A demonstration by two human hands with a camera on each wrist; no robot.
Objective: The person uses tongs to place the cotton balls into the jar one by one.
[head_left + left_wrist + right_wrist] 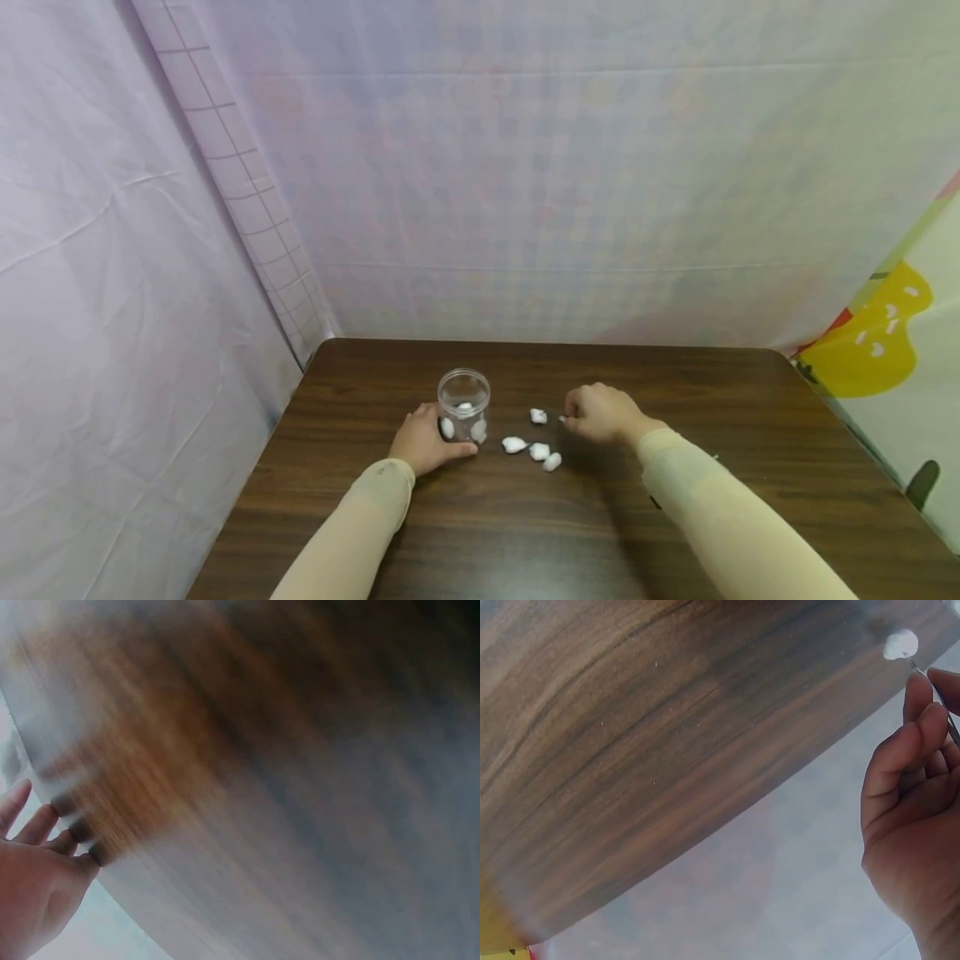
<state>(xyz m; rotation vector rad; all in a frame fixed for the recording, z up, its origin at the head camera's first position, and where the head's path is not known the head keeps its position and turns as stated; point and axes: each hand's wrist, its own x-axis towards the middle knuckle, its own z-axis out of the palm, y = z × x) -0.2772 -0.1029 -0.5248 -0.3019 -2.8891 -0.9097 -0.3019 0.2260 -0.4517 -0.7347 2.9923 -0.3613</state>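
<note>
My left hand (426, 443) holds a clear plastic jar (463, 383) at its lower left side, the thumb lying along the front of its base. The jar stands upright without a lid, and a few white cotton balls (478, 431) show through its wall. In the left wrist view the fingers of the left hand (41, 877) show at the left edge; the jar is not visible there. Right of the jar, my right hand (606, 414) pinches thin metal tweezers (915, 666). Their tip overlaps a cotton ball (900, 645) in the right wrist view.
Several loose cotton balls (513, 445) lie on the brown wooden table (510, 533) between the jar and the right hand. A pale patterned cloth (555, 208) hangs behind the table, with a white cloth (97, 300) at the left. A yellow print (870, 350) shows at the right.
</note>
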